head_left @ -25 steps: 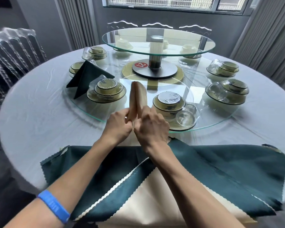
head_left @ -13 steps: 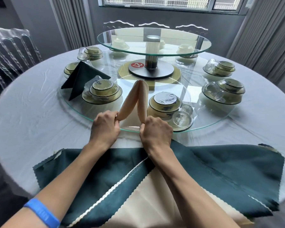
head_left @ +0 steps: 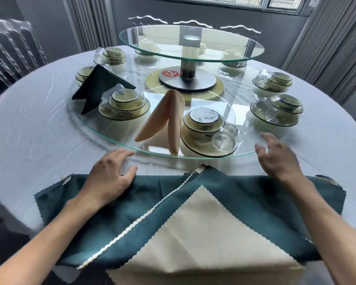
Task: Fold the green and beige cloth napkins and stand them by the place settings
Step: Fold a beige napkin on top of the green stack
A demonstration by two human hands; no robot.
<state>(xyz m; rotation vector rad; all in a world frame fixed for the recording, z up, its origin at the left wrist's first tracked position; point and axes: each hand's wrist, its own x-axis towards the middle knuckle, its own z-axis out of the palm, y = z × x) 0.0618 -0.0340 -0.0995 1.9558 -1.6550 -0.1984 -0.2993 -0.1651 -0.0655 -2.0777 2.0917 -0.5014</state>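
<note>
Round worktop point(head_left: 39, 128) under a pale cloth, carrying a big glass turntable point(head_left: 103, 130) in the middle. At the near edge, flat green napkins point(head_left: 245, 194) and beige napkins point(head_left: 210, 233) lie overlapped.

Restaurant dining room: round table point(head_left: 39, 128), glass turntable point(head_left: 115, 140), place settings point(head_left: 201, 130).

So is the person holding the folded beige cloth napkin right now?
No, the folded beige cloth napkin stands alone on the round glass turntable, with both hands pulled back and empty.
</note>
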